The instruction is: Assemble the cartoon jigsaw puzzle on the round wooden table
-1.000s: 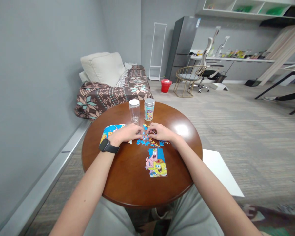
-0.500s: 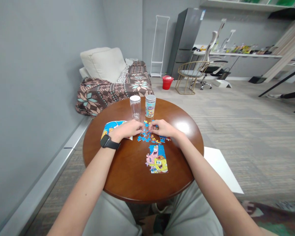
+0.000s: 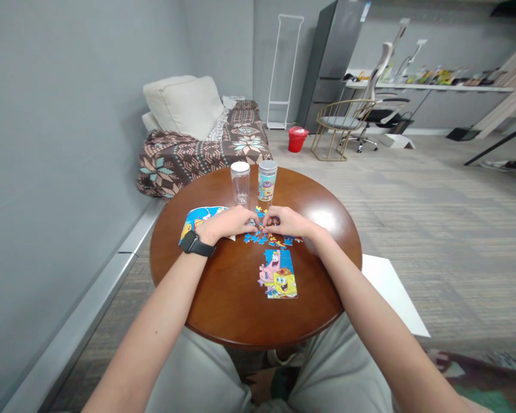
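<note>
Loose jigsaw puzzle pieces (image 3: 255, 238), mostly blue with some yellow and red, lie in a pile on the round table. At the pile's left side is my left hand (image 3: 235, 222), fingers bent and closed; whatever they hold is hidden. My right hand (image 3: 289, 222) reaches in from the other side, thumb and fingertips pinched on a small puzzle piece whose outline is hard to see. Nearer me lies a joined section of puzzle (image 3: 278, 275) with a pink and a yellow cartoon figure and jagged left edge. Partly under my left forearm is a printed picture sheet (image 3: 194, 219).
Behind the pile stand a clear jar with a white lid (image 3: 241, 184) and a cartoon-printed jar (image 3: 267, 182). The brown round table (image 3: 232, 310) has its near edge by my legs. A blanket-covered sofa (image 3: 206, 152) stands beyond, with a red bin (image 3: 297, 139) on the floor.
The whole view has shifted slightly, so everything sits a little higher and further right. Both hands stay at the pile, with the fingertips slightly closer together. The joined section lies as before.
</note>
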### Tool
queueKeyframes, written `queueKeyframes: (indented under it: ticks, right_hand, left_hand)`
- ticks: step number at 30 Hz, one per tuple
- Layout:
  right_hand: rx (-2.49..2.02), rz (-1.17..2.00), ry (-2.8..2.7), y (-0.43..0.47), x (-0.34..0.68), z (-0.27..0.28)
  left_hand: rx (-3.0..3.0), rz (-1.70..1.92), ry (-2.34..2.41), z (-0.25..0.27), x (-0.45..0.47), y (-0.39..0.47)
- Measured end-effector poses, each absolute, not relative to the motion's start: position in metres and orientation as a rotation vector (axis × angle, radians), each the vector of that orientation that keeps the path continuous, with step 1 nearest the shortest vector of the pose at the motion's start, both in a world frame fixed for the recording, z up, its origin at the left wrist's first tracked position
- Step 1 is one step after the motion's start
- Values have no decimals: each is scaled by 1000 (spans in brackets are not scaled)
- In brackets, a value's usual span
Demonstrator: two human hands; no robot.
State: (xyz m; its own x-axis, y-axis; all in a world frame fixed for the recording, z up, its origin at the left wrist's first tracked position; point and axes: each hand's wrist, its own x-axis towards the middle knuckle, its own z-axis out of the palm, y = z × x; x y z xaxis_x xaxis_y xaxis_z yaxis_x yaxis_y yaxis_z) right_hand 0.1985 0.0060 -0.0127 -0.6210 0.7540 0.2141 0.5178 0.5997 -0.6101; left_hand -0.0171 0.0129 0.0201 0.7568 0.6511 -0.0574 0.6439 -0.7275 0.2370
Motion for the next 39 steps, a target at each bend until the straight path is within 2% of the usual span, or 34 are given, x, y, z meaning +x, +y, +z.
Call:
queueKeyframes:
  ticks: [11, 18, 21, 25, 30, 39]
  right_hand:
    - [-994, 758, -2377, 4, 198, -10]
    - [-1066, 775, -2374, 3, 202, -10]
    - [-1107, 803, -2378, 2, 202, -7]
    - [-1155, 817, -2281, 3, 210, 0]
    - [-1438, 529, -1956, 10, 235, 7]
    - [-1748, 607, -1736, 17, 260, -4]
  left_hand:
    - [2754, 46, 1022, 23, -13, 9]
    - [3029, 529, 1116, 35, 15, -14]
    - [3034, 655, 1294, 40, 12, -13]
    - [2866, 440, 1594, 41, -11, 0]
    - [2729, 45, 1523, 38, -28, 9]
    - [2692, 6, 1229, 35, -23, 9]
